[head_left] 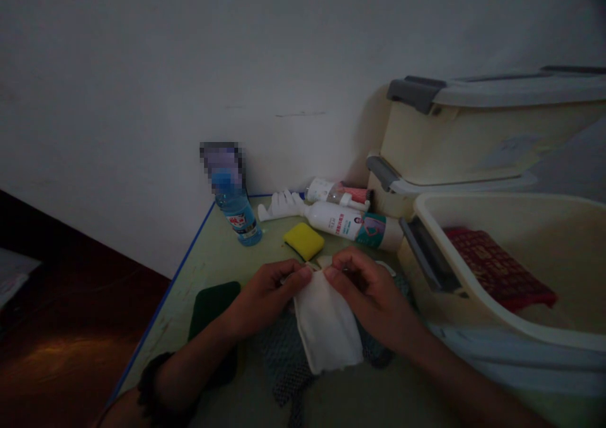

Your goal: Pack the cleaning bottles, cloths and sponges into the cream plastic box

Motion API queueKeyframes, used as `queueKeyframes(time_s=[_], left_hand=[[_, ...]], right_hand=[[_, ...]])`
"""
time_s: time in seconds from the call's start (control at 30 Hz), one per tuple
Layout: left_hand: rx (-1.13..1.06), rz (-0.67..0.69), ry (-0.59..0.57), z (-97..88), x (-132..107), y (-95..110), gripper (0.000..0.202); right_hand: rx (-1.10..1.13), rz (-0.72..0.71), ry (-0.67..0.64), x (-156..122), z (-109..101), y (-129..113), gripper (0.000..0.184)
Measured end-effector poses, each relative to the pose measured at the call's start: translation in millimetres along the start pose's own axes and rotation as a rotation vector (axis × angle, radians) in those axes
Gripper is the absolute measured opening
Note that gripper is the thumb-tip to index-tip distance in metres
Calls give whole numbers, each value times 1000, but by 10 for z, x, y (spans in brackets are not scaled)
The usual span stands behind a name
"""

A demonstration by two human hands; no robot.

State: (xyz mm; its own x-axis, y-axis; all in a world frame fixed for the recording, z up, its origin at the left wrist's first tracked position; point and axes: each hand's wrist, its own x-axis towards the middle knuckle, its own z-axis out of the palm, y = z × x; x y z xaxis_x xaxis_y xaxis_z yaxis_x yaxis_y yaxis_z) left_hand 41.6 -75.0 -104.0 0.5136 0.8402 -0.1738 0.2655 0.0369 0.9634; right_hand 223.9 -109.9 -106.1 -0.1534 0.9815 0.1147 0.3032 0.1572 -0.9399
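A small white cloth piece (329, 327) hangs between my hands, in front of a dark patterned cloth (284, 358) on the table. My left hand (267, 292) pinches its upper left corner between thumb and fingers. At the upper right, my right hand (372, 295) pinches the same top edge, close to the left. The cloth's lower end hangs loose. Whether it is a single sheet or a little bag, I cannot tell. Just beyond my fingers lies a yellow sponge (303, 240). A dark green pad (213, 311) is partly covered by my left forearm.
A blue bottle (239, 219) stands at the table's back left. White gloves (281, 206), a white spray bottle (345, 223) and a clear pump bottle (334, 192) lie along the wall. At right, an uncovered cream bin (421, 270) holds a red packet (497, 267); lidded bins (473, 144) are stacked behind.
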Motion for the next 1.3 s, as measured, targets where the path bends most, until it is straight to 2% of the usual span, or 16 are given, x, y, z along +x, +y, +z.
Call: queueKeyframes(time_s=[0.33, 0.5, 0.57, 0.7, 0.87, 1.03, 1.17, 1.23, 1.3], left_hand=[[-412, -74, 107, 35, 33, -40, 25], [-526, -123, -9, 22, 41, -50, 23], [-577, -123, -80, 10, 40, -33, 30], [-544, -96, -143, -12, 17, 0, 36], [-389, -131, -32, 10, 5, -2, 30], [-463, -66, 19, 15, 22, -39, 20], [-568, -47, 21, 3, 32, -50, 25], [-626, -58, 48, -2, 40, -45, 34], [-668, -57, 91, -9, 51, -37, 35]], right_hand=[[70, 33, 95, 38, -29, 11, 20], [105, 43, 103, 36, -22, -5, 19], [104, 43, 96, 36, -16, -2, 19], [77, 71, 59, 26, -3, 21, 19], [30, 77, 63, 8, 7, 34, 15], [114, 117, 86, 27, 16, 13, 25], [323, 167, 13, 48, 18, 39, 32], [453, 196, -78, 53, 18, 67, 30], [540, 224, -199, 52, 20, 89, 27]])
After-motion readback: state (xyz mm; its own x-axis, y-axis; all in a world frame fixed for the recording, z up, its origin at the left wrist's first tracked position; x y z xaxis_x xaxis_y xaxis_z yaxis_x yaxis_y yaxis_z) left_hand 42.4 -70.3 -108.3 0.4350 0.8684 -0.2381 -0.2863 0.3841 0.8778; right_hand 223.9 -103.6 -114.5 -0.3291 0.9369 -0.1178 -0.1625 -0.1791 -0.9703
